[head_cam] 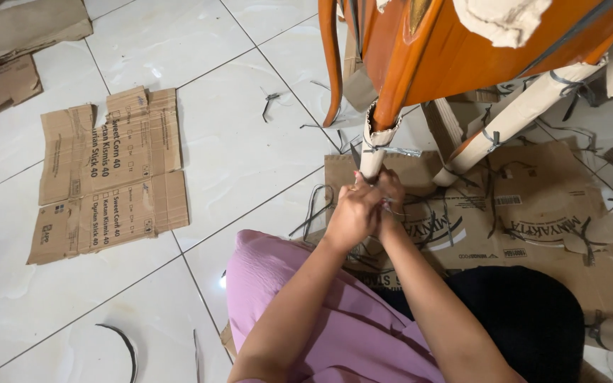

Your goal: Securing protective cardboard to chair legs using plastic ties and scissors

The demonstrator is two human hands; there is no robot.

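My left hand [352, 213] and my right hand [391, 191] are pressed together at the foot of a chair leg [376, 145] wrapped in pale cardboard. Both hands close around the wrapped end and a thin plastic strap [390, 150] that runs around it. The leg belongs to an orange wooden chair [434, 50] tilted over me. A second wrapped leg [512, 117], bound with dark straps, slants to the right. What exactly my fingers pinch is hidden between the hands.
Flattened cardboard [533, 213] lies under the chair with loose strap pieces [313, 209] scattered on it. Another flattened box [108, 174] rests on the white tile floor at left. More cardboard [15, 35] is piled at top left. My knees in pink cloth [306, 305] fill the bottom.
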